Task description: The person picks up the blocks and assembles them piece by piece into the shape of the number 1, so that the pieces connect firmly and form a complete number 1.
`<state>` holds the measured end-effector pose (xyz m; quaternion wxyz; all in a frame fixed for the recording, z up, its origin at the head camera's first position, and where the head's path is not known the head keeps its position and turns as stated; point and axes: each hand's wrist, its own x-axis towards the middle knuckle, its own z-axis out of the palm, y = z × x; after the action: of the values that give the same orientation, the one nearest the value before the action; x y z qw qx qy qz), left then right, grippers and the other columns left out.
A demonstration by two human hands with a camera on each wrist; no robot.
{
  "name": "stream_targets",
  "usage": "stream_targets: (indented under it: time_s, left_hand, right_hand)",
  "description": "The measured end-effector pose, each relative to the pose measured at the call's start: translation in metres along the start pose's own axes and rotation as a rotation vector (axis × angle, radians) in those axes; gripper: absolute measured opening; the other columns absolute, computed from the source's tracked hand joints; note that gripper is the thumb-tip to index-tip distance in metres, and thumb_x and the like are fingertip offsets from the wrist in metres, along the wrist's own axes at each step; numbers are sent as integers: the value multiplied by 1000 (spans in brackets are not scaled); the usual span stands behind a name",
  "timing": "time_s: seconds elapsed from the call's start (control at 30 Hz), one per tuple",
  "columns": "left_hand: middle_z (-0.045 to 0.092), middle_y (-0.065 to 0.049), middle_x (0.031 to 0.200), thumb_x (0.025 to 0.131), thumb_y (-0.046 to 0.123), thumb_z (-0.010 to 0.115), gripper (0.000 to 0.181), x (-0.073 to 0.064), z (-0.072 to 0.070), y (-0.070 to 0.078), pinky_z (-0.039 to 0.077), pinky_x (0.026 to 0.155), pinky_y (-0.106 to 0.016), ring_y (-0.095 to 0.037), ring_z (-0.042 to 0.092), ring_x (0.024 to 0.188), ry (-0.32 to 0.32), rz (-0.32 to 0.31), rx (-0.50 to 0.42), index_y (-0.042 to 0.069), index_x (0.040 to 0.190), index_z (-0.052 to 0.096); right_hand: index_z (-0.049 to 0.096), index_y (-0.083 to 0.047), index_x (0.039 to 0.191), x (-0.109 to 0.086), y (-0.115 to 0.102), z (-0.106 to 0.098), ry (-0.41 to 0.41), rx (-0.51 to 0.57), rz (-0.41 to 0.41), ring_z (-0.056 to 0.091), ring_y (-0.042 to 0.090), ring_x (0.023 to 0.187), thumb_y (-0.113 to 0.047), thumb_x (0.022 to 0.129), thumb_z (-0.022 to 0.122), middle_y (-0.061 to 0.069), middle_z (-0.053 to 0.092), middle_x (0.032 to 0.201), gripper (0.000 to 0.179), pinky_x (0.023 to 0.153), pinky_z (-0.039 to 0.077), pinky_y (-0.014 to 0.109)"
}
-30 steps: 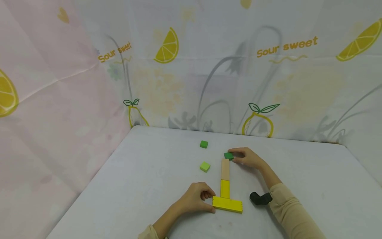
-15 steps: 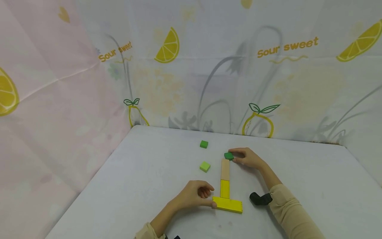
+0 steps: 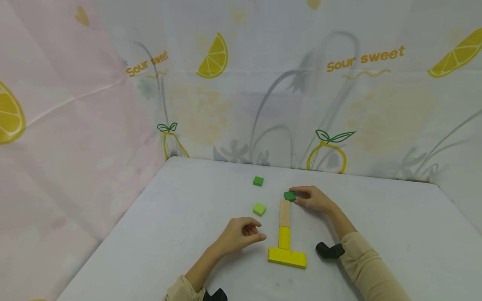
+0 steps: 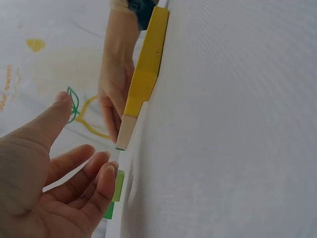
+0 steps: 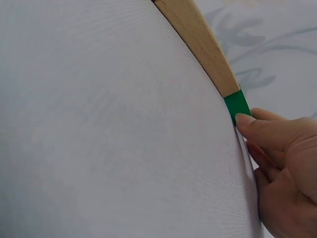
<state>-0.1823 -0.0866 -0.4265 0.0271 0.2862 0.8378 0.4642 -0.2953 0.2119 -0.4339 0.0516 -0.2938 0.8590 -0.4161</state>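
My right hand pinches a dark green block between thumb and fingers at the far end of a plain wooden block. In the right wrist view the green block touches the end of the wooden one. A yellow block continues the line toward me and meets a wider yellow block lying crosswise. To the left of this row my left hand is held apart from the blocks, fingers loosely bent and holding nothing. The left wrist view also shows that hand's spread thumb and bare fingers.
A light green block lies left of the wooden block, and a mid-green block sits farther back. Black camera mounts are on both wrists. A printed cloth wall rises behind the white table.
My left hand has let go of the crosswise yellow block and moved up and left, away from it. The right hand stays on the dark green block.
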Motion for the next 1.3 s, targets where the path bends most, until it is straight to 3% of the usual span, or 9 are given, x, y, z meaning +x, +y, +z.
stream_targets:
  time_s: [0.27, 0.43, 0.7, 0.93, 1.3]
  left_hand:
    - [63, -6, 81, 79, 15, 76, 33, 11, -9, -8, 48, 63, -20, -12, 55, 70, 63, 4, 61, -5, 101, 65]
    - [64, -11, 88, 77, 12, 77, 34, 21, -14, -13, 48, 65, -21, -17, 58, 75, 68, -35, 87, -5, 104, 64]
    - [62, -13, 94, 77, 14, 78, 40, 37, -17, -19, 46, 62, -21, -17, 57, 74, 40, -82, 170, -4, 109, 62]
    - [63, -11, 93, 75, 13, 79, 45, 50, -18, -23, 46, 62, -21, -13, 55, 72, -10, -74, 208, -2, 114, 61]
    - [59, -14, 112, 71, 5, 81, 50, 63, -22, -23, 44, 61, -21, -12, 50, 72, -109, -120, 202, 0, 117, 62]
  right_hand:
    - [56, 10, 122, -1, 0, -2, 3, 28, -11, 43, 45, 123, -4, 87, 64, 28, 54, 126, 39, 102, 31, 57]
    - [56, 11, 122, 0, 2, -2, 8, 26, -18, 45, 44, 122, -3, 86, 65, 27, 56, 124, 39, 102, 32, 57]
    - [56, 10, 122, 0, 3, -1, 2, 35, -14, 45, 44, 122, -5, 87, 64, 27, 55, 125, 39, 102, 32, 56]
    - [56, 9, 123, -1, 2, -2, -1, 24, -6, 45, 44, 122, -7, 88, 64, 27, 55, 125, 40, 102, 31, 57]
    - [57, 8, 123, -2, 4, 0, 5, 17, 3, 44, 44, 123, -7, 87, 64, 26, 55, 125, 40, 103, 30, 57]
